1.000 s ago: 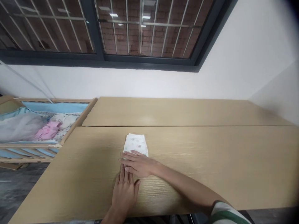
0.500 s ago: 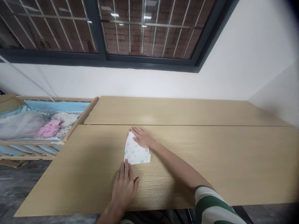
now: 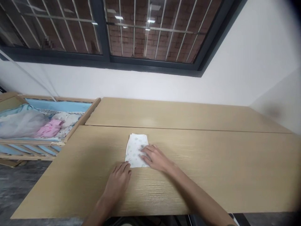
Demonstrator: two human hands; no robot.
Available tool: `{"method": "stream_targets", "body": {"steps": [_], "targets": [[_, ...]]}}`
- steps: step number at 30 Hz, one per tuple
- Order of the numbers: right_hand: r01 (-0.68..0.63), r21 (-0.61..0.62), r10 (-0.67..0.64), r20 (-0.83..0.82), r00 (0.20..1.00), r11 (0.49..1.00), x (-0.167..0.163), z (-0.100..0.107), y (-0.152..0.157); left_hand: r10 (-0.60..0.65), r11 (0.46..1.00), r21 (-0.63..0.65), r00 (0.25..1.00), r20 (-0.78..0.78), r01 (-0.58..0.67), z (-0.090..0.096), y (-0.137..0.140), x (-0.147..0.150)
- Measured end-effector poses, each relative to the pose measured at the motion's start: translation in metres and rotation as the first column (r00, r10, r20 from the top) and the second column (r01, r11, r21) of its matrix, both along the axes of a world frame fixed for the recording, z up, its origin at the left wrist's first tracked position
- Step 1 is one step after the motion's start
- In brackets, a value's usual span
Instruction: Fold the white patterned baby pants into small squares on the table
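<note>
A small folded white cloth [image 3: 135, 150] with a faint printed pattern lies flat on the wooden table [image 3: 211, 169]. My left hand [image 3: 119, 176] rests at its lower left corner, palm down, fingertips touching the edge and the fingers slightly bent. On the cloth's right side lies my right hand [image 3: 156, 157], its fingers spread over the fabric and the thumb apart near the lower right corner. Neither hand lifts the cloth. The right hand covers part of the cloth's right edge.
At the left stands a wooden crib [image 3: 82, 117] with blue padding, holding a pink cloth [image 3: 50, 128] and white bedding. A seam runs across the tabletop behind the cloth. A dark-framed window [image 3: 152, 64] with bars is set in the white wall [image 3: 150, 83].
My right hand has slid from the cloth's top edge down to its right side. The upper right part of the cloth now shows. My left hand's fingers have bent more at the lower left corner.
</note>
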State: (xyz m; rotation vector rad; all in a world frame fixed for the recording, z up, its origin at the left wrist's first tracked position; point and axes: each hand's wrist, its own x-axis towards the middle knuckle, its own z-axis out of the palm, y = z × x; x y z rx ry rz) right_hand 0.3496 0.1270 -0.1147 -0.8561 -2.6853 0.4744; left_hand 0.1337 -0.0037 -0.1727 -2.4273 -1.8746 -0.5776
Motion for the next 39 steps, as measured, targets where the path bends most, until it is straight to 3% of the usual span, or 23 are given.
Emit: {"method": "stream_targets", "body": {"steps": [3, 6, 11, 15, 20, 26, 32, 35, 39], "targets": [[-0.018, -0.054, 0.021, 0.044, 0.999, 0.998, 0.017, 0.003, -0.017, -0.039, 0.999, 0.017, 0.997, 0.069, 0.038, -0.001, 0.007, -0.009], [-0.021, -0.051, 0.024, 0.059, 0.998, 0.998, 0.025, -0.007, -0.026, -0.09, 0.996, 0.037, 0.991, 0.102, 0.086, -0.007, 0.01, -0.011], [0.018, 0.065, -0.018, 0.002, 1.0, 0.998, 0.023, -0.033, -0.031, -0.099, 0.995, 0.012, 0.988, 0.121, 0.099, -0.01, 0.011, -0.011], [0.036, 0.141, -0.029, -0.053, 0.998, 0.989, 0.018, -0.033, -0.034, -0.071, 0.998, 0.013, 0.983, 0.172, 0.069, -0.006, 0.012, -0.008], [0.063, 0.034, -0.061, -0.061, 0.996, 0.997, 0.02, -0.011, -0.039, 0.004, 1.0, -0.031, 0.96, 0.282, 0.005, 0.008, 0.005, -0.003], [0.141, -0.148, -0.164, -0.158, 0.974, 0.979, 0.02, 0.002, -0.042, 0.056, 0.998, -0.049, 0.872, 0.487, -0.036, 0.023, 0.002, -0.001], [0.234, -0.277, -0.318, -0.315, 0.894, 0.932, 0.002, -0.005, -0.021, 0.062, 0.998, -0.029, 0.799, 0.599, -0.056, 0.022, 0.034, -0.003], [0.341, -0.272, -0.422, -0.344, 0.839, 0.9, -0.009, -0.017, -0.007, 0.076, 0.997, -0.057, 0.779, 0.623, -0.052, 0.018, 0.059, -0.004], [0.509, -0.187, -0.542, -0.254, 0.801, 0.84, -0.019, -0.036, 0.003, 0.095, 0.995, -0.062, 0.83, 0.549, -0.073, 0.006, 0.087, -0.001]]}}
